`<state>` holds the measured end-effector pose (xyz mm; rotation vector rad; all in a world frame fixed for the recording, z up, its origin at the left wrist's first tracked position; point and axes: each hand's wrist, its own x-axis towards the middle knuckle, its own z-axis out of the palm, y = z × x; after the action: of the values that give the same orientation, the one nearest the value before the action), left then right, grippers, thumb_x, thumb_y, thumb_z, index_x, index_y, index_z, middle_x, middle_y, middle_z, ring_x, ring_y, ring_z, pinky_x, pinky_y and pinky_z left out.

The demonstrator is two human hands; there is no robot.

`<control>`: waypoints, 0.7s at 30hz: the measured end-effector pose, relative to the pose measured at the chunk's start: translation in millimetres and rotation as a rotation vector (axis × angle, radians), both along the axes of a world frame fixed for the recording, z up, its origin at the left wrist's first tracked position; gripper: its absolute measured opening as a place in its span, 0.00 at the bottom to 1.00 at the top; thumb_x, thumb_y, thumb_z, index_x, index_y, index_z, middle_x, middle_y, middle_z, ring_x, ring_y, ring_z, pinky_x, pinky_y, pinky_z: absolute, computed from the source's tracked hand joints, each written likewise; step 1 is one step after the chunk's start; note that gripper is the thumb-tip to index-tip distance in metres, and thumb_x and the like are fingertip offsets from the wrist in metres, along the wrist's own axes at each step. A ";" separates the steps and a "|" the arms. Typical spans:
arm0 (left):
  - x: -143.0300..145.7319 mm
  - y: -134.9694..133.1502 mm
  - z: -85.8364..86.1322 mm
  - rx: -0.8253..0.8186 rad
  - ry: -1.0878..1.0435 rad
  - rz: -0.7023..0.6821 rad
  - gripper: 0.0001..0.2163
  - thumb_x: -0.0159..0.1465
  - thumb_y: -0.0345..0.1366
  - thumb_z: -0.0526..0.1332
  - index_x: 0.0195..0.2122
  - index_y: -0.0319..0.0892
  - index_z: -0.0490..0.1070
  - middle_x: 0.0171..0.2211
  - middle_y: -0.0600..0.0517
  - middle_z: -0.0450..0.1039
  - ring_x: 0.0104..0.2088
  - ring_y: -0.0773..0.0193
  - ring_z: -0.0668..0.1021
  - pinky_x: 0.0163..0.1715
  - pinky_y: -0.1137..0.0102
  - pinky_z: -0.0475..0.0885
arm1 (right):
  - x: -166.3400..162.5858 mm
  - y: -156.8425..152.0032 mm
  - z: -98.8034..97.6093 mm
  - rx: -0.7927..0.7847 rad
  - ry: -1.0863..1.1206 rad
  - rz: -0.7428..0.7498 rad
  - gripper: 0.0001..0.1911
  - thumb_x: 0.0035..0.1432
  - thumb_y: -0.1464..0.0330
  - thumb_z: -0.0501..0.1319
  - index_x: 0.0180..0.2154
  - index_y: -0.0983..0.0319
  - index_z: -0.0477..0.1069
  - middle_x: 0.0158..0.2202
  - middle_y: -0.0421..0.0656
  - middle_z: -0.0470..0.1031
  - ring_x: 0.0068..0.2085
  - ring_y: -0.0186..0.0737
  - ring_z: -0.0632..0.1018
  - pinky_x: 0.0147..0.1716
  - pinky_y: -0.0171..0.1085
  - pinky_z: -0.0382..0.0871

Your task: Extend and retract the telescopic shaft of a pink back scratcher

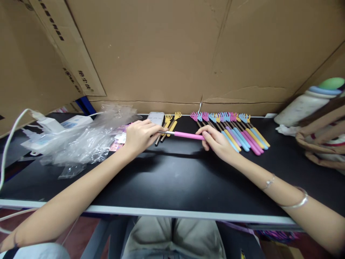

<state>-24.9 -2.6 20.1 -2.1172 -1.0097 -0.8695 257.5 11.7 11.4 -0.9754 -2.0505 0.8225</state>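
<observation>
We hold a pink scratcher [185, 135] level over the desk [172, 176], left hand [140, 135] clamped on its metal end, right hand [217, 141] clamped on its handle, beside a row of scratchers [237, 131].

We note black print on the cardboard flaps [54, 46] at the upper left, above the bench's left end, but its characters cannot be read with certainty. A small white card [156, 117] at the bench's back edge carries faint digits, too blurred to make out. We record no other legible marking.
</observation>
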 end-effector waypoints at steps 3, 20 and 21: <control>0.6 -0.4 -0.5 -0.036 0.014 0.018 0.05 0.64 0.37 0.59 0.36 0.48 0.76 0.31 0.57 0.78 0.29 0.65 0.75 0.24 0.70 0.61 | 0.0 2.7 -0.6 -0.036 0.060 0.026 0.15 0.64 0.55 0.50 0.43 0.60 0.61 0.22 0.34 0.63 0.25 0.30 0.67 0.28 0.32 0.62; -4.0 3.5 0.0 -0.008 0.037 0.043 0.07 0.65 0.35 0.58 0.31 0.47 0.74 0.27 0.57 0.77 0.28 0.64 0.75 0.25 0.70 0.61 | -0.9 -4.0 1.0 -0.130 -0.050 0.181 0.14 0.65 0.55 0.48 0.37 0.59 0.55 0.21 0.35 0.67 0.23 0.30 0.69 0.26 0.33 0.65; -4.1 3.6 0.4 0.002 0.043 0.037 0.07 0.65 0.35 0.58 0.31 0.47 0.74 0.27 0.57 0.76 0.28 0.64 0.75 0.25 0.70 0.61 | -1.2 -4.6 0.8 -0.139 -0.059 0.187 0.14 0.65 0.55 0.47 0.36 0.59 0.55 0.21 0.35 0.67 0.22 0.30 0.69 0.25 0.33 0.65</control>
<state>-29.0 1.1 20.5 -2.1001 -1.0229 -0.8036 256.3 7.1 12.3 -0.9014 -2.1830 1.0575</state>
